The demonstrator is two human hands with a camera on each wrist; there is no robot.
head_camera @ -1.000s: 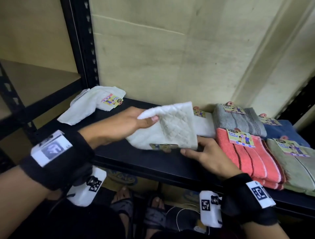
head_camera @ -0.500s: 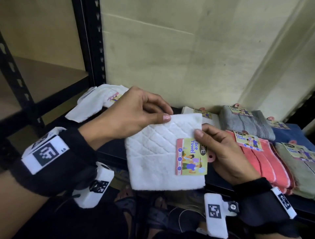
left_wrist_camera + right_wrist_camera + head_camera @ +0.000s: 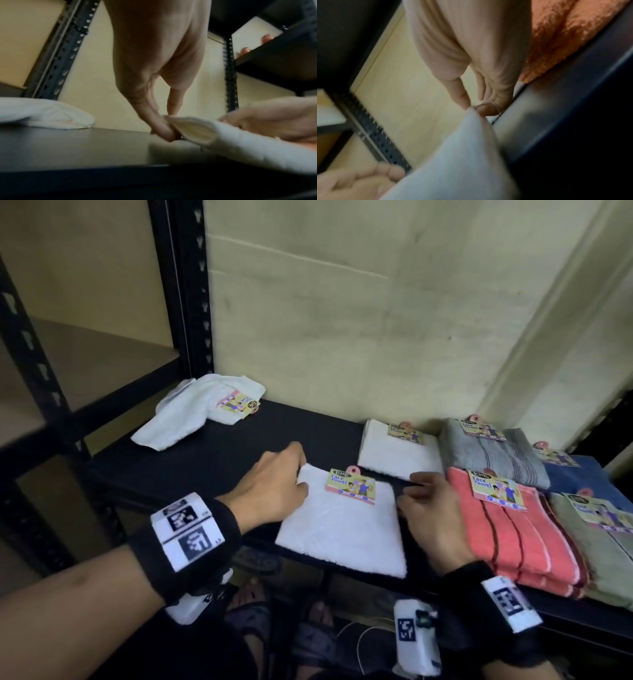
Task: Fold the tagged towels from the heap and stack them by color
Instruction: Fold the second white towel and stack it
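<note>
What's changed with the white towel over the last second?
The folded white towel came down from mid-air onto the shelf, tag up. The left hand and right hand still pinch its far corners. The other stacks and the loose towel stayed put.

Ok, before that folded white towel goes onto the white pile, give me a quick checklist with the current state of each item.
1. Left hand grip: pinches the folded white towel at its far left corner. Ok.
2. Right hand grip: pinches the towel's far right corner in the right wrist view. Ok.
3. Fold holding square, tag on top. Ok.
4. White pile visible just behind, top bare. Ok.
5. Salmon stack beside the right hand; whether they touch: cannot tell.
6. Heap done: not ok, a crumpled white towel lies at the shelf's left.
</note>
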